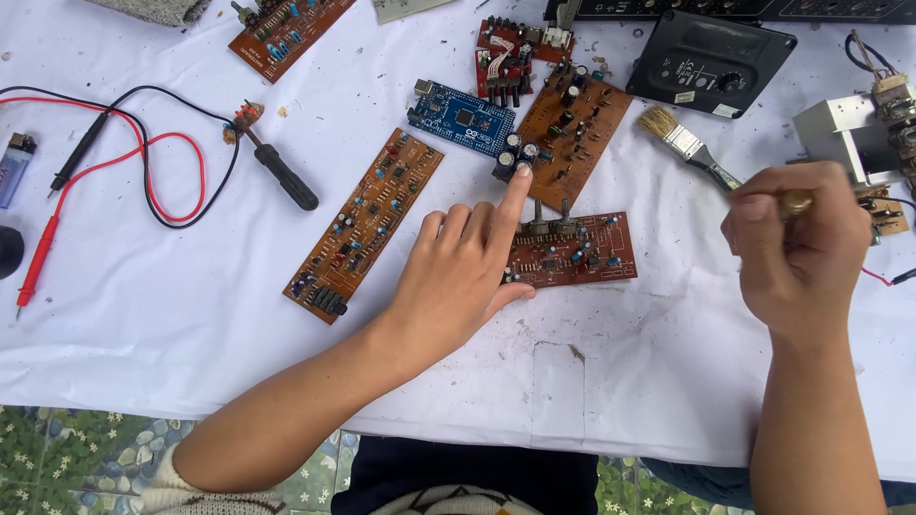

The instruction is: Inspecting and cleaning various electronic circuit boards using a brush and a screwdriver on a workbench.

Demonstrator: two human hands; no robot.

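My left hand (466, 272) rests on the white table cover, its index finger stretched out and touching the capacitors at the near corner of a brown circuit board (572, 129). The rest of that hand lies partly over a smaller red-brown board (582, 253) with upright knobs. My right hand (797, 248) is closed around the handle of a paintbrush (682, 141), whose pale bristles point up and left above the cloth. A blue microcontroller board (460, 116) sits just left of my fingertip.
A long brown board (367, 221) lies left of my hand, with a black-handled soldering iron (279, 170) and red and black probe leads (114, 162) further left. A black plastic panel (711, 62), a metal part (844, 138), more boards (286, 29) and a lighter (13, 164) ring the cloth.
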